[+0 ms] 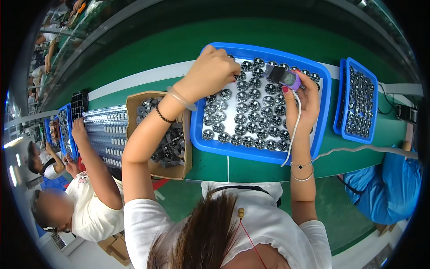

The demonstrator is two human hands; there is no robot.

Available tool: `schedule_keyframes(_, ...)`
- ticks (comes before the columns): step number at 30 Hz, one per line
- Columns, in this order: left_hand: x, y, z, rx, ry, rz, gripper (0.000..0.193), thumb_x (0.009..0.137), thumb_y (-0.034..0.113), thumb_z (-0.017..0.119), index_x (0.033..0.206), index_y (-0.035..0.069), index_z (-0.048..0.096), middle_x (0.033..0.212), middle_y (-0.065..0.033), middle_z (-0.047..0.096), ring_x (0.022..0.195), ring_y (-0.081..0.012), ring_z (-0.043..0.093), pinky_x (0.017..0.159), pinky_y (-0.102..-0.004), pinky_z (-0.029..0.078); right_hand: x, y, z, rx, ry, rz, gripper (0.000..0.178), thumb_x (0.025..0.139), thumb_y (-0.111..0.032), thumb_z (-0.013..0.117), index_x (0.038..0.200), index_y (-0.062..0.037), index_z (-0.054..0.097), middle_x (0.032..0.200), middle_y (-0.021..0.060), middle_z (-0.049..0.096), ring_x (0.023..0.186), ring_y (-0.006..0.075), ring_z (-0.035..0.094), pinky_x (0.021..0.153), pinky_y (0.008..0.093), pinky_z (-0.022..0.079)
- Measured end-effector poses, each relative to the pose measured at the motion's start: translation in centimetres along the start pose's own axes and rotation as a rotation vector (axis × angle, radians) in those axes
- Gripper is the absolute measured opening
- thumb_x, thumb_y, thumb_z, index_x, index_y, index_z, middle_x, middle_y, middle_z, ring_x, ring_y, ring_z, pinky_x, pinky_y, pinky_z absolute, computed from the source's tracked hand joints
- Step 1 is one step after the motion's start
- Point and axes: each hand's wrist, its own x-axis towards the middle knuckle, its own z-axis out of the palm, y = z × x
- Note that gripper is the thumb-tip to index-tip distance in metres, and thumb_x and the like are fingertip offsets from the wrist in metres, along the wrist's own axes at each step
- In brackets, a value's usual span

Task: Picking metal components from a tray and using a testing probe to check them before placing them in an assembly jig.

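A blue tray (195,130) lies in front of me on the green bench, with a white sheet inside. Rows of small round, shiny black-and-clear parts (254,93) stand on the sheet. My left hand (217,67) reaches over the tray's far left area, fingers pinched together beside the parts. What is between those fingertips is hidden. Over the right side of the tray, my right hand (309,103) is closed round a purple-and-black handheld device (291,80). From it a white cord (294,127) hangs down across the tray's near rim.
Left of the tray, a cardboard box (187,148) holds dark parts. Beyond it lie clear moulded trays (105,130), where a co-worker (96,210) sits. Stacked blue trays (344,126) with similar parts stand on the right, above a blue plastic bag (387,190).
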Motion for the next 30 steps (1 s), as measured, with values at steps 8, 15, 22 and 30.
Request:
schedule_keyframes(8,0.8,0.0,-0.1,-0.135,0.024,-0.068,0.008,0.075,0.016,0.069,0.082,0.013,0.066,0.079,0.0006,0.065,0.082,-0.0171,0.056,0.079,-0.0319,0.036,0.0,0.0,0.0,-0.013,0.005,0.019,0.037,0.082,0.005,0.063,0.118,0.0012,0.052,0.115,0.0109,0.052,0.108,0.0199,0.054,0.093,0.0326,0.047)
schedule_keyframes(15,0.0,-2.8,-1.6,0.008,0.038,-0.186,0.01,0.077,0.019,0.068,0.084,0.012,0.067,0.08,-0.0009,0.064,0.081,-0.0194,0.055,0.078,-0.0324,0.036,0.5,-0.9,0.2,-0.016,-0.066,-0.009,0.037,0.082,0.007,0.062,0.118,0.0017,0.053,0.113,0.0111,0.053,0.106,0.0199,0.055,0.092,0.0315,0.047)
schedule_keyframes(22,0.1,-2.2,-0.9,0.041,0.054,-0.13,0.01,0.075,0.02,0.07,0.081,0.011,0.068,0.083,0.0001,0.062,0.082,-0.0188,0.054,0.078,-0.0323,0.036,2.7,-2.5,1.6,-0.055,-0.168,-0.085,0.039,0.078,0.007,0.064,0.115,-0.0022,0.057,0.108,0.0121,0.057,0.097,0.021,0.059,0.084,0.0303,0.05)
schedule_keyframes(30,0.5,-0.8,-1.2,0.066,0.15,-0.021,0.005,0.075,0.014,0.069,0.078,0.011,0.068,0.08,0.0009,0.062,0.08,-0.0176,0.054,0.078,-0.0311,0.036,2.7,-1.4,2.0,-0.153,-0.212,-0.068,0.039,0.08,0.007,0.062,0.117,-0.0022,0.056,0.109,0.0111,0.056,0.099,0.0185,0.059,0.086,0.0286,0.049)
